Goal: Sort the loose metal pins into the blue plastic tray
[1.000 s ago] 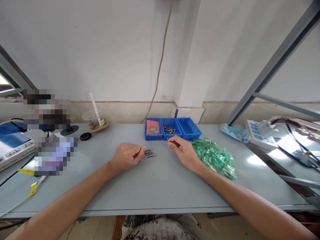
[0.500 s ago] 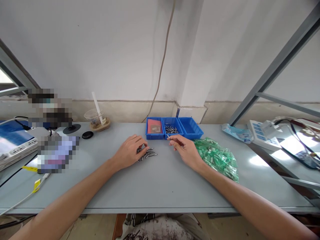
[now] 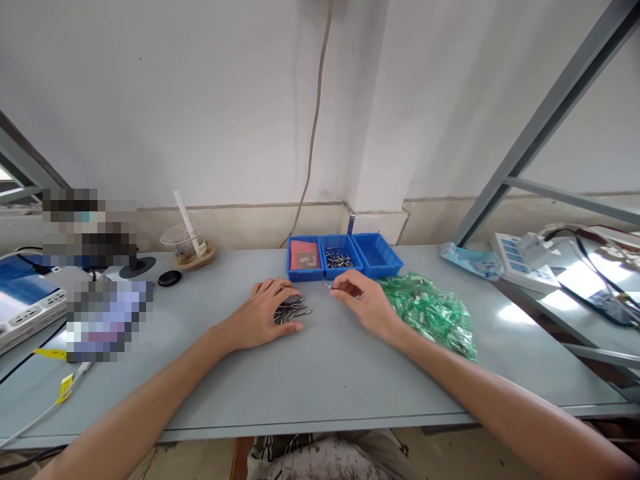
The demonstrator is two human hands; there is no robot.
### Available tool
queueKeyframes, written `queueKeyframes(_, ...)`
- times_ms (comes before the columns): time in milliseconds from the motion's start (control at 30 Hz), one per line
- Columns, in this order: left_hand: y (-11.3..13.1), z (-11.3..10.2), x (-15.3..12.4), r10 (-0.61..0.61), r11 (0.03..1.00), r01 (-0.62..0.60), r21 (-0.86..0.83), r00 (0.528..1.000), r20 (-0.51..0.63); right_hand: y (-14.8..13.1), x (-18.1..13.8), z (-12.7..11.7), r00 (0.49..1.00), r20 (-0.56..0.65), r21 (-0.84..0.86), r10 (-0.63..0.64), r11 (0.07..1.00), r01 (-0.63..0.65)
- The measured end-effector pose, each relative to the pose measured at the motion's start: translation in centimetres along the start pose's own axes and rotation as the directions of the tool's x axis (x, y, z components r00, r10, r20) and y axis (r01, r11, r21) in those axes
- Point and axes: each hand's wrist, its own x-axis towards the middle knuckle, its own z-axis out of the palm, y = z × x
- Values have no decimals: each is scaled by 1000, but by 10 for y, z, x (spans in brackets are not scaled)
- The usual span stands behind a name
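A small pile of thin metal pins (image 3: 293,311) lies on the grey table. My left hand (image 3: 263,308) curves around the pile's left side, thumb and fingers apart, and holds nothing. Between the thumb and forefinger of my right hand (image 3: 364,299) is one thin metal pin (image 3: 327,285), its tip pointing left. More such pins fill the bottom of the middle blue bin (image 3: 343,273), just beyond my right hand. What exactly the pins are is too small to tell.
Left of the middle bin is a blue bin (image 3: 306,275) with a pink sheet; right of it, another blue bin (image 3: 383,272). Green plastic bags (image 3: 433,313) lie by my right forearm. A lidded cup (image 3: 181,240), a black disc (image 3: 169,278) and power strips (image 3: 523,263) stand farther out.
My left hand has spread, its thumb moving down away from the fingers around the pile. My right hand has shifted slightly left and nearer, still pinching a pin. The view has turned slightly.
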Motion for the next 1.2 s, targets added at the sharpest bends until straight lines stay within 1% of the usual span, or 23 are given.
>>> queueKeyframes(100,0,2,0,-4,1000,4,-1,1000,-12,-1,0,2,992,105,130,75,988,-88)
queueKeyframes(167,0,3,0,-4,1000,4,2,1000,-27,-2,1,3,985,114,189,133,970,-153)
queueKeyframes(267,0,4,0,-7,1000,8,5,1000,-31,-2,4,4,976,50,237,211,947,-217)
queueKeyframes(333,0,4,1,-9,1000,9,2,1000,-23,-1,8,3,970,5,259,242,937,-235)
queueKeyframes(500,0,3,2,-12,1000,12,3,1000,1,4,17,-3,965,-96,310,244,929,-204)
queueKeyframes(600,0,2,3,7,1000,-7,11,1000,-9,6,21,-6,972,-107,337,210,927,-164)
queueKeyframes(667,0,3,3,17,1000,-17,18,1000,-19,6,20,-7,981,-94,301,170,944,-135)
queueKeyframes(700,0,3,3,18,1000,-18,23,1000,-21,6,19,-6,987,-86,242,132,964,-108)
queueKeyframes(767,-1,3,2,16,999,-15,32,999,-32,5,14,-4,999,-33,45,8,999,-7)
queueKeyframes(800,-1,4,2,13,999,-12,36,999,-39,4,11,-2,996,38,-68,-75,995,77)
queueKeyframes(833,-1,4,2,10,999,-8,38,999,-45,3,7,0,977,149,-154,-153,972,176)
queueKeyframes(900,-1,5,2,8,999,-6,38,999,-52,1,1,5,909,326,-222,-261,913,342)
queueKeyframes(967,-2,5,2,8,999,-6,38,999,-45,-1,-3,10,851,443,-234,-281,881,412)
queueKeyframes(1000,-3,6,2,11,999,-9,39,999,-39,-2,-5,11,832,476,-232,-283,873,430)
queueKeyframes(1067,-4,6,2,20,999,-19,39,999,-27,-3,-6,14,815,501,-230,-291,863,449)
queueKeyframes(1133,-5,6,2,31,999,-31,36,999,-22,-4,-6,14,815,491,-230,-308,856,463)
queueKeyframes(1200,-5,5,2,38,999,-38,30,999,-22,-4,-5,12,825,466,-242,-319,852,465)
